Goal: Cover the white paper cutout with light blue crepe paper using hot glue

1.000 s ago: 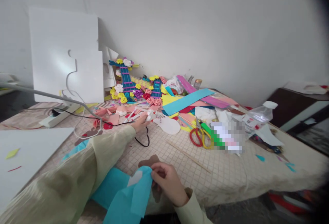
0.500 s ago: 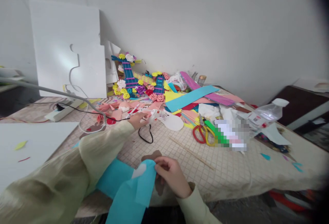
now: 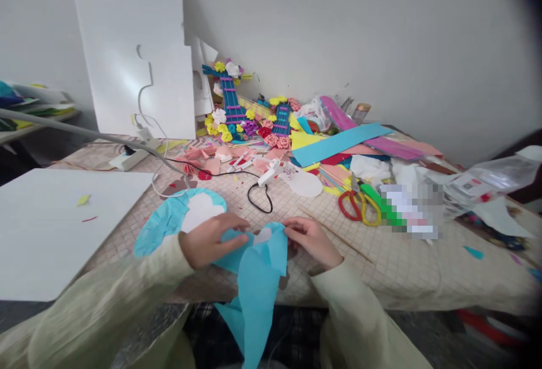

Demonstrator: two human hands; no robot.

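My left hand [image 3: 209, 240] and my right hand [image 3: 311, 238] both pinch a blue crepe paper sheet [image 3: 254, 290] at the table's near edge. The sheet hangs down over the edge between my arms. Its left part lies flat on the table around a white cloud-shaped foam piece [image 3: 199, 214]. A small white piece [image 3: 262, 236] shows between my two hands. A white glue gun [image 3: 271, 172] with a black cord [image 3: 258, 200] lies on the table beyond my hands, touched by neither.
A white foam board [image 3: 51, 222] lies at the left. Cut white boards [image 3: 139, 47] lean on the wall. Paper flowers and blue ladders [image 3: 245, 121], coloured sheets [image 3: 339, 143], scissors [image 3: 355, 208], a power strip [image 3: 129, 157] and a plastic bottle [image 3: 495, 174] crowd the back and right.
My left hand let go of the glue gun, which now lies on the table, and came back to the blue paper. The camera dipped and turned left.
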